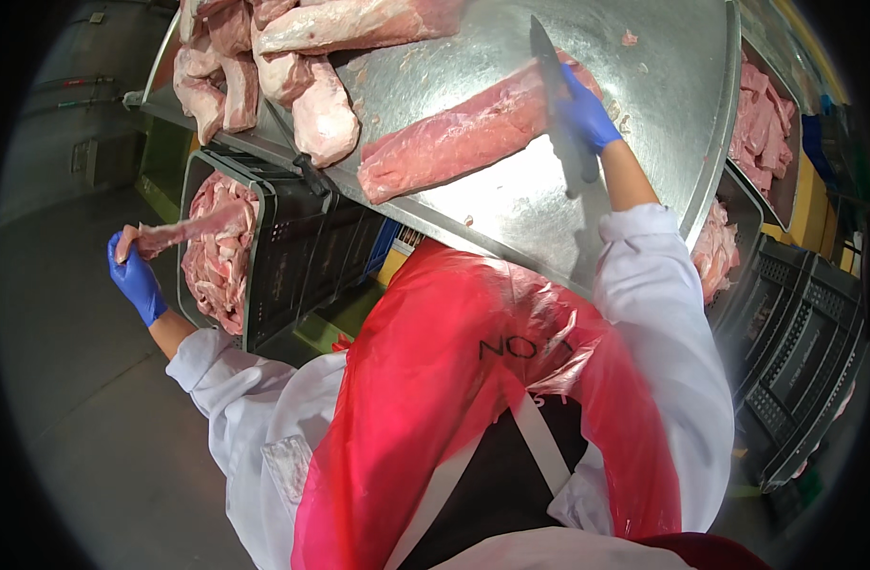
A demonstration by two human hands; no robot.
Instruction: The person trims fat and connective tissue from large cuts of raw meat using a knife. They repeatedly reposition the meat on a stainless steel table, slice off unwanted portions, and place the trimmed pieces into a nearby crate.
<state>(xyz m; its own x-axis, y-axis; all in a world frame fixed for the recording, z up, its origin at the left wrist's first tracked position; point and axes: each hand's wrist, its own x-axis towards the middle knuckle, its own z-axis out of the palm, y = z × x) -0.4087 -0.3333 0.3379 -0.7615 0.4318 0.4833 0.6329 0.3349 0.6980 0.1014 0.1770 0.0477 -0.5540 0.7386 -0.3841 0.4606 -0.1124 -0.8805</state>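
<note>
My left hand (136, 275), in a blue glove, is closed on one end of a long thin strip of meat (183, 230). The strip stretches over a dark crate (293, 223) heaped with meat trimmings (217, 252). At the table, my right hand (587, 109), also gloved in blue, is closed on a knife (546, 57), its blade pointing away from me. Blade and hand are at the far right end of a long trimmed pork loin (454, 133), lying slantwise on the metal table (644, 57). The hand partly hides the knife's handle.
Several untrimmed meat pieces (312, 104) are piled at the table's far left. A second knife with a black handle (312, 176) lies by the table edge near them. On the right stand a bin of meat slabs (763, 123), a lower bin of trimmings (715, 252) and dark crates (796, 351).
</note>
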